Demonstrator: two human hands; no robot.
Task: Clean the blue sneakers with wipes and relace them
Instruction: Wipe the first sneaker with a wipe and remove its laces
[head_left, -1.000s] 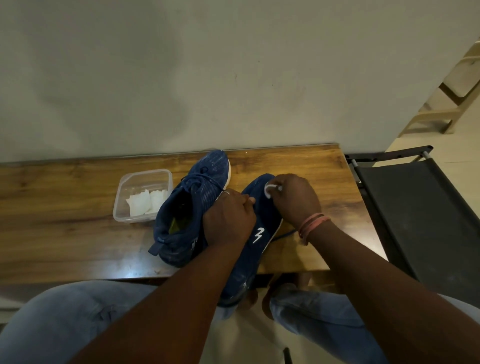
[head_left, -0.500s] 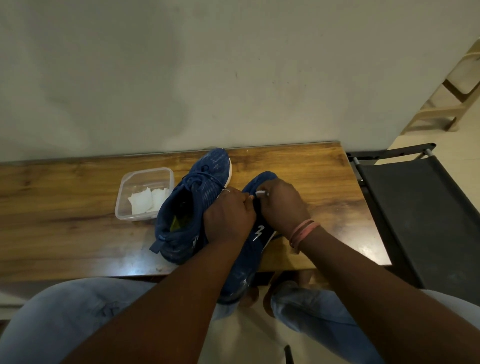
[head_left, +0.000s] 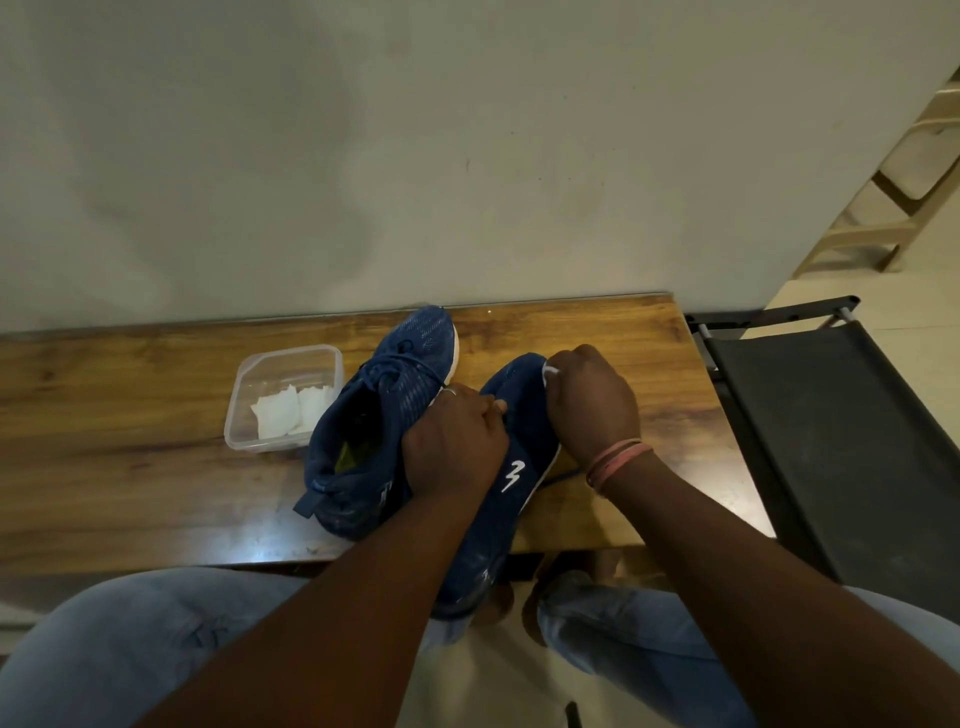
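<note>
Two blue sneakers stand on the wooden table (head_left: 130, 493). The left sneaker (head_left: 384, 410) is laced and stands by itself. The right sneaker (head_left: 514, 467) tilts over the table's front edge, heel toward my lap. My left hand (head_left: 454, 441) grips its upper around the middle. My right hand (head_left: 592, 405) is curled round a small white wipe (head_left: 549, 371) and presses it on the sneaker's toe. A dark lace end (head_left: 558, 478) trails from under my right wrist.
A clear plastic tub (head_left: 283, 400) with folded white wipes sits left of the sneakers. A wall rises directly behind the table. A black folding chair (head_left: 831, 441) stands to the right, a pale wooden chair (head_left: 893, 208) beyond it. My knees are below the table edge.
My right hand slid back along the sneaker toward my left hand, then out to the toe again with the wipe. My left hand kept its hold.
</note>
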